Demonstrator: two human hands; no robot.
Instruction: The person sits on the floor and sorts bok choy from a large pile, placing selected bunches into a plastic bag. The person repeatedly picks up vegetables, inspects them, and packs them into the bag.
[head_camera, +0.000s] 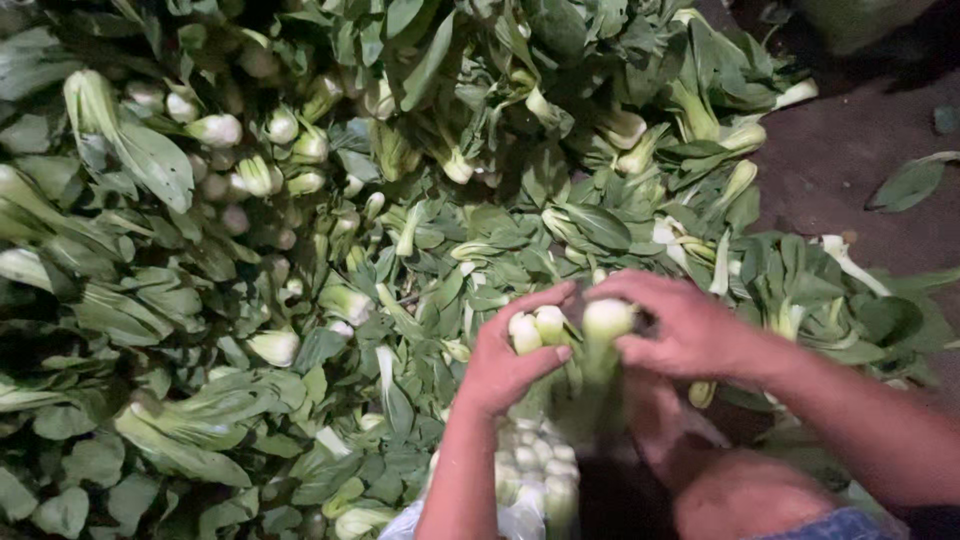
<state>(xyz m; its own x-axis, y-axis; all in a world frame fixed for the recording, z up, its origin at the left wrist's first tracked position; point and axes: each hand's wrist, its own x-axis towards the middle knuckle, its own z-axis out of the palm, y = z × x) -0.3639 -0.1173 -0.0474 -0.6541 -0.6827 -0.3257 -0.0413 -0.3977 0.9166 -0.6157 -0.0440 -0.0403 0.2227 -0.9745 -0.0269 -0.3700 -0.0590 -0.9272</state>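
My left hand (508, 357) is closed around a small bunch of bok choy (538, 326), pale stem ends pointing up. My right hand (672, 325) grips another bok choy (606, 322) by its white base, pressed right beside the bunch. Both hands meet over the lower middle of the view. Below them a clear plastic bag (525, 490) holds several more bok choy with stem ends up. Their leaves are hidden behind my hands and arms.
A large heap of loose bok choy (300, 230) covers the ground from the left edge to the upper right. Bare dark ground (850, 150) shows at the upper right with a single fallen leaf (908, 183). My knee (745, 495) is at the bottom right.
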